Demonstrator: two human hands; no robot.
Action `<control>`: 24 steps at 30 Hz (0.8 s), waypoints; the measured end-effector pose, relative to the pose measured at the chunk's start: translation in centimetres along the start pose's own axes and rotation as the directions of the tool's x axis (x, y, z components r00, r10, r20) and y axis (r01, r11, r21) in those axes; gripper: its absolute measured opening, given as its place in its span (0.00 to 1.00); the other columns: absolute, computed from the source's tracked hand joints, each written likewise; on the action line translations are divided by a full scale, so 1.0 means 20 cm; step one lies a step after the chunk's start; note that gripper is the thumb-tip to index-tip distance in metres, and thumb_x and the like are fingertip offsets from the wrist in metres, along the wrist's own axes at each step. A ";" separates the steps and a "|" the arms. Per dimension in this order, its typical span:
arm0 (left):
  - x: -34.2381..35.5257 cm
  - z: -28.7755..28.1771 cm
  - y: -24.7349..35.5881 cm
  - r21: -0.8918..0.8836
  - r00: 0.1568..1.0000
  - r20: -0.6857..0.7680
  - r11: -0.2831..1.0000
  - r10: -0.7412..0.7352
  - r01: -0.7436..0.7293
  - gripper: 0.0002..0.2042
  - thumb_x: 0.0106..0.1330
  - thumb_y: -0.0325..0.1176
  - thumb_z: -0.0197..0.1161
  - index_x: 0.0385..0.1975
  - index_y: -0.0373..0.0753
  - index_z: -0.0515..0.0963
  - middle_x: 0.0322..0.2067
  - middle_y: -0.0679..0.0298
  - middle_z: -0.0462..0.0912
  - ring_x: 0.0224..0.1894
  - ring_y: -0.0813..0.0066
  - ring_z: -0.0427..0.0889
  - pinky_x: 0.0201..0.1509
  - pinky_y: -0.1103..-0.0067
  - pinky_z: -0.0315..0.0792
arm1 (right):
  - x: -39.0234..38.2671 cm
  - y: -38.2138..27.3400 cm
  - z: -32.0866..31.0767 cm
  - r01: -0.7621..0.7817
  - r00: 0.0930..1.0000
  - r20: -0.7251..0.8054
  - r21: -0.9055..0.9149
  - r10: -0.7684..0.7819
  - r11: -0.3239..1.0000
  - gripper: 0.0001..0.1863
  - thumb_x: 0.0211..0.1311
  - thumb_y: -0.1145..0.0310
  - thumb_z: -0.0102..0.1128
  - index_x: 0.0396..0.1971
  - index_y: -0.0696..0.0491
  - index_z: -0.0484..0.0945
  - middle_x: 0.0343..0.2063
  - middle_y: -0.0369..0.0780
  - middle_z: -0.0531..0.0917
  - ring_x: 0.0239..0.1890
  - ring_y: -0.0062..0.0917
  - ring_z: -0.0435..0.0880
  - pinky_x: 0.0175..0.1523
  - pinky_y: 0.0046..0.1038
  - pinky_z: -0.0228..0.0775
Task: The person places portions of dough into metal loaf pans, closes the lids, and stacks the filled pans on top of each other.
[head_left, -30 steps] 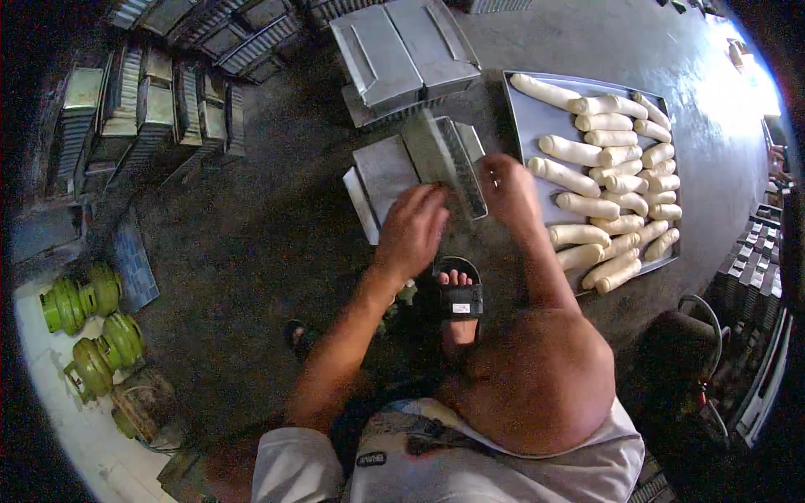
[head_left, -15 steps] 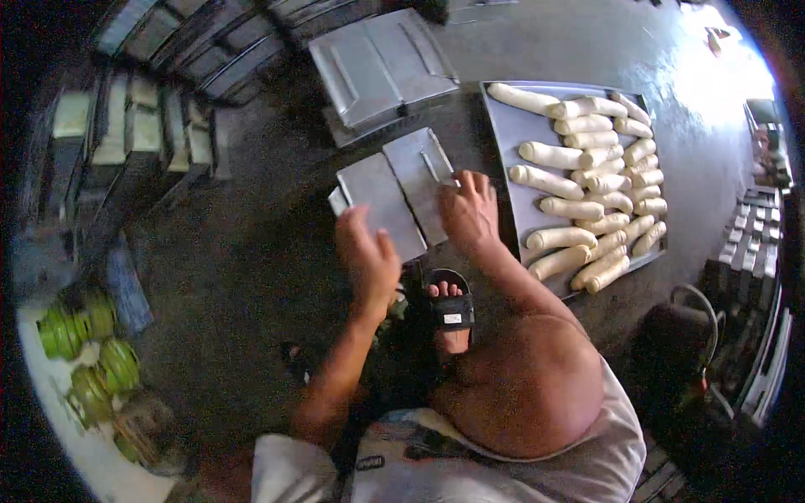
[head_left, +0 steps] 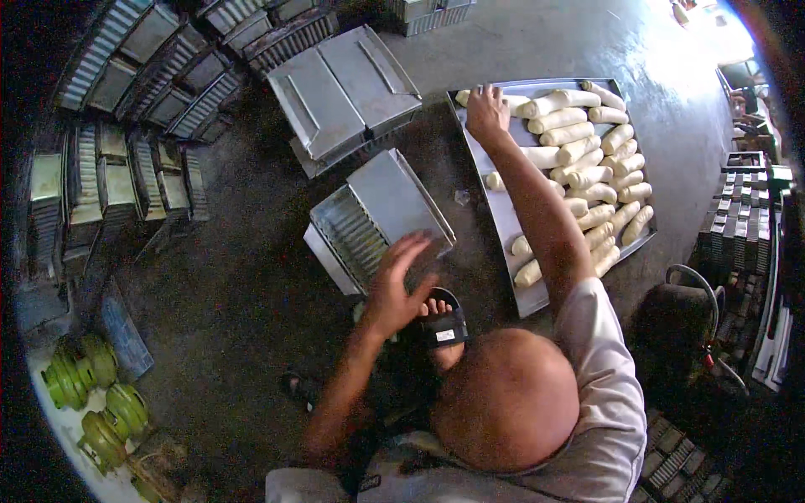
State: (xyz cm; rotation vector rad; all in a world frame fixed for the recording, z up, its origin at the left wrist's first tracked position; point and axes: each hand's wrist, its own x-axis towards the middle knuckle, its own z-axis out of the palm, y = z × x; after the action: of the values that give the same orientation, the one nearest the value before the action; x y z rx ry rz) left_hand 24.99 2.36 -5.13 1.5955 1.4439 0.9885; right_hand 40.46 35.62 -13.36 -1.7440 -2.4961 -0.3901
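Note:
My right hand (head_left: 488, 113) reaches to the far left corner of a metal tray (head_left: 501, 239), its fingers closed round a pale dough roll (head_left: 517, 104). Several more dough rolls (head_left: 566, 134) lie side by side on this tray. My left hand (head_left: 394, 289) is open, thumb and fingers apart, above the near edge of a metal loaf pan (head_left: 356, 226). The left half of that pan is uncovered and shows a ribbed inside. A flat lid (head_left: 401, 197) covers its right half. What lies directly under my left palm is hidden.
Just beyond stands another metal pan with two closed lids (head_left: 344, 88). Stacked ribbed pans (head_left: 109, 180) line the left and far left. Green bananas (head_left: 80, 369) lie at the lower left. My sandalled foot (head_left: 444, 323) is beside the near pan. A hose (head_left: 713, 302) curves at the right.
My right hand has left the near pan's lid for a dough roll at the tray's far corner. The pan's left half is now uncovered. My left hand has shifted right and nearer.

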 end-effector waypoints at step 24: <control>0.28 -0.34 -0.03 -0.908 0.823 0.336 0.075 -0.457 0.412 0.14 0.71 0.41 0.56 0.47 0.37 0.75 0.43 0.59 0.81 0.44 0.70 0.81 0.49 0.71 0.77 | -0.50 0.01 -1.41 0.212 0.970 -0.145 0.895 -0.193 0.392 0.21 0.59 0.82 0.53 0.53 0.57 0.71 0.50 0.42 0.79 0.51 0.28 0.77 0.59 0.29 0.67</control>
State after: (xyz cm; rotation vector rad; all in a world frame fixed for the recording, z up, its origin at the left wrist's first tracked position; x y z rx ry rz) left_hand 18.89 8.12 -2.56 0.1129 0.8032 1.1497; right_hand 41.70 19.57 11.94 -0.9286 -2.1344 0.8427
